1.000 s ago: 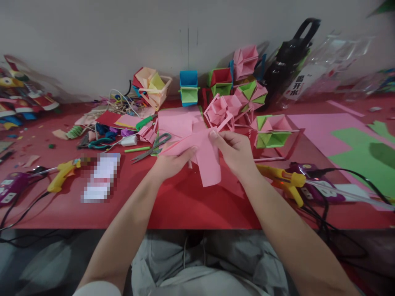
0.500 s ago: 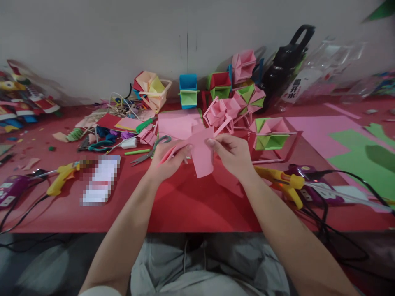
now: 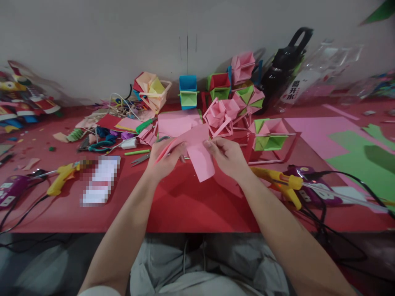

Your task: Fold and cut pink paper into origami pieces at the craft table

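Pink paper (image 3: 200,158) is held up over the red table between my two hands. My left hand (image 3: 166,158) is closed on its left side, where the paper bends over along the fingers. At the right edge, my right hand (image 3: 225,156) pinches the paper between thumb and fingers. One flap of the paper hangs down toward me. Scissors (image 3: 142,159) lie partly hidden behind my left hand. A flat pink sheet (image 3: 175,123) rests on the table just beyond the hands.
Folded paper models (image 3: 216,113) stand along the back. Yellow glue guns (image 3: 63,179) lie at both sides, with cords trailing. A phone (image 3: 101,181) is at left. A black bottle (image 3: 279,70), a clear bottle (image 3: 299,84) and green paper (image 3: 364,160) are at right.
My right hand has shifted slightly left, closer to my left hand. The paper has tilted, its hanging flap now slanting down to the right.
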### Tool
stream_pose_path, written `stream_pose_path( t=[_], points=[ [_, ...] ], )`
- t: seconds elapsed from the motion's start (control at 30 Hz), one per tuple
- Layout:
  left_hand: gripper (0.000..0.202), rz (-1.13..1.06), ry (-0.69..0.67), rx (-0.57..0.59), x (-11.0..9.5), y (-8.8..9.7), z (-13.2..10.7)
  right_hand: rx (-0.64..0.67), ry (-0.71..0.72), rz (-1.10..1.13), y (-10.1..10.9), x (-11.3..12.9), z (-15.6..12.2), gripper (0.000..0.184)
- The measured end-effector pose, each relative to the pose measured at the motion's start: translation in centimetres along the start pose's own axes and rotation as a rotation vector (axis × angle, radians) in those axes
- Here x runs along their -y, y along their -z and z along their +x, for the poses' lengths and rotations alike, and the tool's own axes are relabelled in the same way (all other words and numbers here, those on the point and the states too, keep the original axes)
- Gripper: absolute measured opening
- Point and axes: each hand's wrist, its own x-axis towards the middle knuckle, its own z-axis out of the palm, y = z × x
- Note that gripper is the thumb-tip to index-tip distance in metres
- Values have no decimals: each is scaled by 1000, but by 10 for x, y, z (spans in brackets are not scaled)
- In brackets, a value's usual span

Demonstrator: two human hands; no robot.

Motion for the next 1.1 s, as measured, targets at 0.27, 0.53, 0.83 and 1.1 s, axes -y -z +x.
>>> stream_pose_path(
  t=[0.27, 0.53, 0.83, 1.1],
  points=[
    [41, -110, 144, -47, 4, 0, 6, 54, -66, -85, -1, -3, 0, 48],
    [42, -246, 258, -121, 26, 1, 11, 128, -57, -101, -5, -9, 0, 43],
    [36, -425, 337, -231, 31, 0, 18, 179, -48, -55, -5, -11, 0, 33],
    [38, -694, 413, -273, 37, 6, 24, -3, -81, 30, -6, -12, 1, 26]
  ],
)
